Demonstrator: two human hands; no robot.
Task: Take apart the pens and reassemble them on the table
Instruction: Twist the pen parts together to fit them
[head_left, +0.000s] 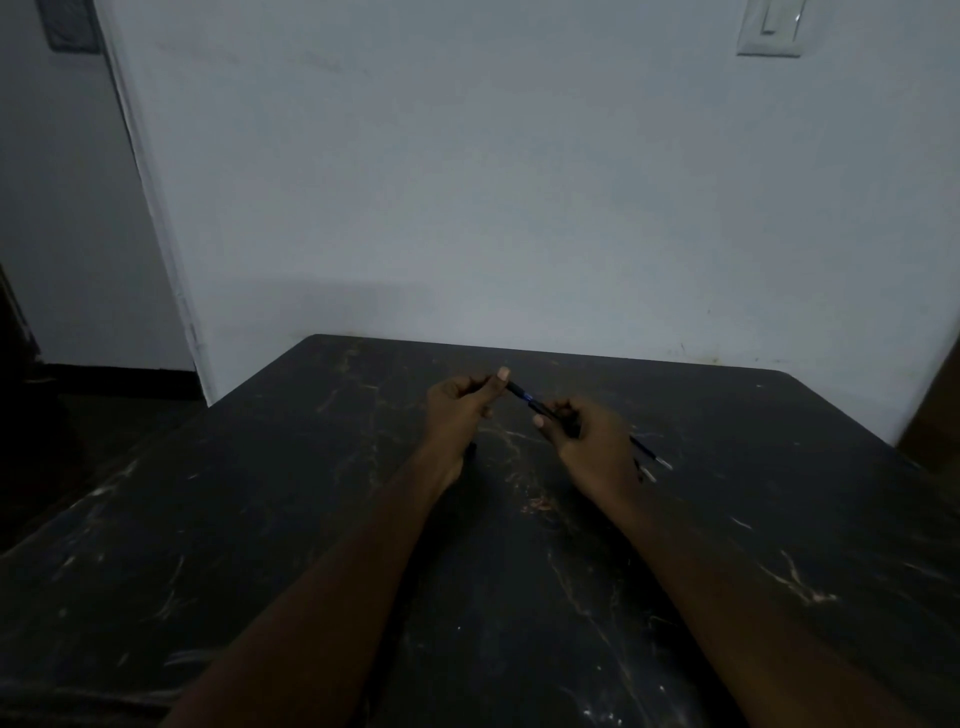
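A pale wall (519, 182) filled the upper half of the head view, with a light switch plate (771, 26) at its upper right and a darker doorway recess (67, 208) at the left. Below it lay the bench (260, 519), a dark, heavily scratched surface whose far edge met the wall. Two bare forearms reached across it from the near edge toward its middle.

The left hand (457, 410) was raised just above the bench, its grip closed: thumb and fingers pinched the far end of a dark pen (525, 397). The right hand (587, 436) was likewise closed, its fingers curled around the near end of the same pen. The pen thus ran obliquely between the two hands, held clear of the surface, with a short blue segment showing at its middle, between the two grips. Whether the halves were joined or partly separated there could not be told in the dim light.

Just beyond the right hand, two thin dark rods with pale tips (652, 462) lay close together on the bench, partly hidden by the hand; they resembled pens or refills, but the low light left their kind uncertain. A small dark object (471, 448) lay on the bench beside the left wrist, too obscure to identify.
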